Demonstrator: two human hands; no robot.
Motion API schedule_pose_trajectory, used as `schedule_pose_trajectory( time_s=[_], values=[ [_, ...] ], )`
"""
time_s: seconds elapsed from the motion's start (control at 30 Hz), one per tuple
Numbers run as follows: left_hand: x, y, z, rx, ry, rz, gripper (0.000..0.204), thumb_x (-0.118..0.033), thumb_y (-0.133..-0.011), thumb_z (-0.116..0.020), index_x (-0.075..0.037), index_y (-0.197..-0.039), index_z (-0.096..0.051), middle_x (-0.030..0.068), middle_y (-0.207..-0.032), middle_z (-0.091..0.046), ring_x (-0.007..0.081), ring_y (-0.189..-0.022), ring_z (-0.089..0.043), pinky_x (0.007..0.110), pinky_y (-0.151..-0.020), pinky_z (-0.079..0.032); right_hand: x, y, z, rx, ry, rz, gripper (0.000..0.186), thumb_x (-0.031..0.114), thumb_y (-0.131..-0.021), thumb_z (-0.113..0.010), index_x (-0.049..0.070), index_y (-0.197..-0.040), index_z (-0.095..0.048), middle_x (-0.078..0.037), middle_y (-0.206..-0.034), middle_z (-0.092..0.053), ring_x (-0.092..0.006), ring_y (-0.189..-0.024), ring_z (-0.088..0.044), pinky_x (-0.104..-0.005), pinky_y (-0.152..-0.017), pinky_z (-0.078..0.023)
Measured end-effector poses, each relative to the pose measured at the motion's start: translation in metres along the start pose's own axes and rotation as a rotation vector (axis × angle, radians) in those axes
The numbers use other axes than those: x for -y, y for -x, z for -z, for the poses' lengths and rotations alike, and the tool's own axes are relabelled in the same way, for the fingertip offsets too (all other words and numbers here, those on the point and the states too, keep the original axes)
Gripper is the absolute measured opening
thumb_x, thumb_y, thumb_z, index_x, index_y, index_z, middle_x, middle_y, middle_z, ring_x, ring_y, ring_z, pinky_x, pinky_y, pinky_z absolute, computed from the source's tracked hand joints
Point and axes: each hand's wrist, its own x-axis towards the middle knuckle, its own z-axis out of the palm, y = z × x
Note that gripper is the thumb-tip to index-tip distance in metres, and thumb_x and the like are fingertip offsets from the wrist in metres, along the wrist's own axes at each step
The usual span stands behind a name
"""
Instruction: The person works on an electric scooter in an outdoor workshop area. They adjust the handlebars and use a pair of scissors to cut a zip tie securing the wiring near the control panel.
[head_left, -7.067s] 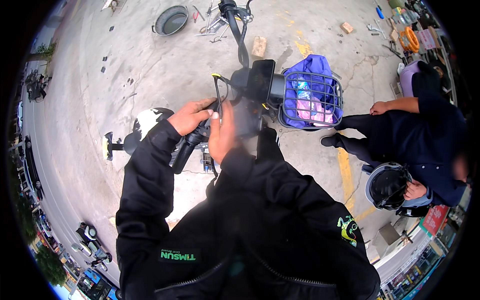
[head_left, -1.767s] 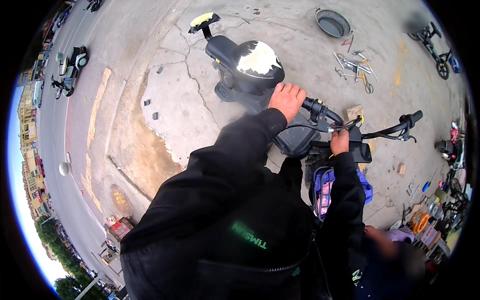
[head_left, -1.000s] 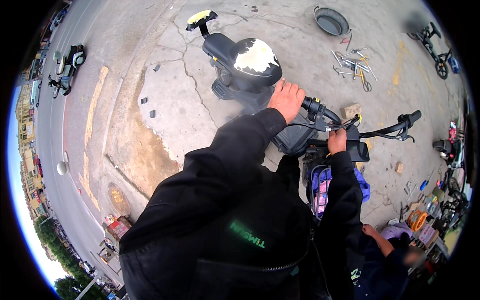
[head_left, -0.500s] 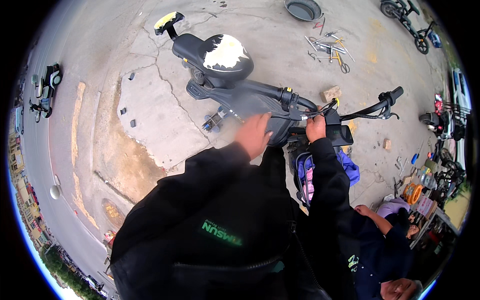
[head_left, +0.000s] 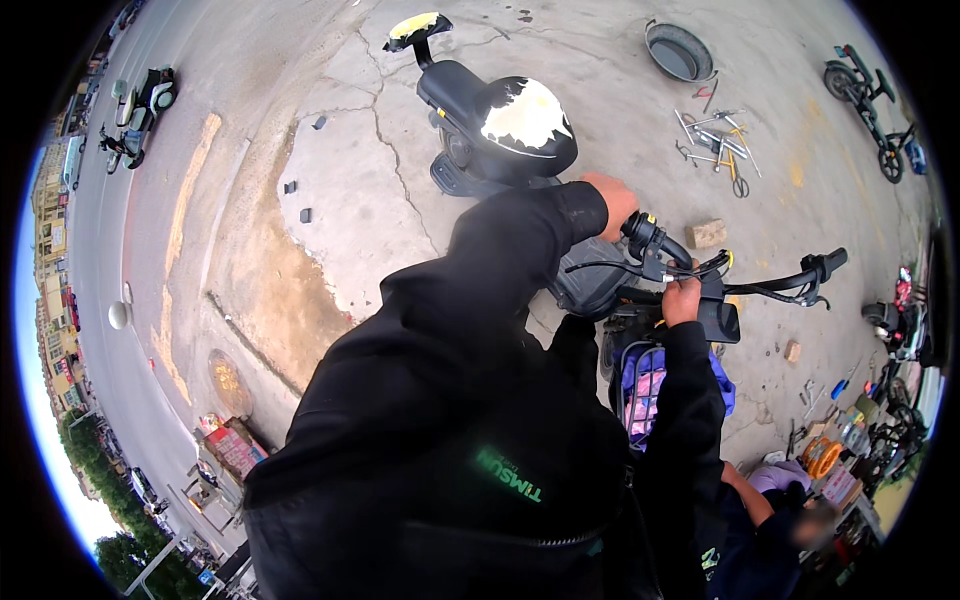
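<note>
An electric scooter with a torn black seat (head_left: 527, 120) stands in front of me, its seat toward the far left. My left hand (head_left: 612, 203) is closed round the left handlebar grip (head_left: 634, 224), arm stretched across the scooter; its fingers are partly hidden. At the middle of the handlebar, my right hand (head_left: 683, 299) is closed on thin black cables (head_left: 712, 264), fingertips near the bar. Beside it sits a dark display housing (head_left: 720, 320). The right handlebar grip (head_left: 826, 264) has no hand on it. Below is a front basket (head_left: 640, 390) holding something purple and pink.
Several hand tools (head_left: 722, 145) lie on the concrete near a dark round basin (head_left: 680, 52). A brick (head_left: 707, 234) rests beyond the handlebar. Another person's arm (head_left: 748, 495) shows at lower right, near an orange ring (head_left: 823, 458). Other scooters (head_left: 140, 115) stand farther off.
My left hand has gone from the front panel, where its fingers lay spread, to the left grip. The right hand stays at the cables. The whole view has shifted, putting the scooter farther right.
</note>
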Motion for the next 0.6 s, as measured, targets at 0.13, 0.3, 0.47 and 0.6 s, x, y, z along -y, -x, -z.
schedule_pose_trajectory(
  time_s=[0.13, 0.3, 0.47, 0.6],
  values=[
    [-0.007, -0.002, -0.014, -0.149, -0.072, 0.077, 0.018, -0.015, -0.070, -0.070, -0.010, -0.086, -0.072, 0.0142, -0.077, -0.069, 0.0335, -0.076, -0.069, 0.045, -0.068, -0.055, -0.003, 0.000, -0.002, -0.019, -0.028, -0.003, 0.009, 0.003, -0.093, -0.056, -0.005, -0.097, -0.055, -0.017, -0.093, -0.056, -0.0296, -0.090, -0.055, -0.0351, -0.087, -0.042],
    [-0.008, 0.003, -0.026, -0.276, -0.052, 0.088, 0.013, -0.014, -0.072, -0.067, -0.011, -0.084, -0.070, 0.0124, -0.077, -0.070, 0.0321, -0.073, -0.069, 0.044, -0.063, -0.054, -0.004, -0.001, -0.002, -0.008, 0.073, 0.016, 0.013, 0.005, -0.092, -0.057, -0.006, -0.098, -0.055, -0.019, -0.097, -0.058, -0.0334, -0.094, -0.056, -0.0365, -0.090, -0.041],
    [-0.005, 0.003, -0.033, -0.387, -0.059, 0.053, 0.013, -0.013, -0.071, -0.065, -0.011, -0.083, -0.068, 0.0115, -0.075, -0.069, 0.0313, -0.069, -0.069, 0.043, -0.060, -0.053, 0.001, 0.000, 0.000, -0.013, 0.078, 0.018, 0.016, 0.006, -0.092, -0.057, -0.007, -0.101, -0.055, -0.021, -0.097, -0.059, -0.0343, -0.096, -0.057, -0.0366, -0.091, -0.042],
    [-0.004, 0.003, -0.043, -0.513, -0.086, 0.026, 0.011, -0.013, -0.071, -0.065, -0.010, -0.081, -0.066, 0.0094, -0.072, -0.067, 0.0295, -0.067, -0.067, 0.042, -0.059, -0.052, 0.002, 0.000, -0.002, -0.023, 0.056, 0.005, 0.016, 0.007, -0.093, -0.057, -0.007, -0.102, -0.055, -0.021, -0.096, -0.059, -0.0348, -0.094, -0.057, -0.0361, -0.090, -0.043]
  ],
)
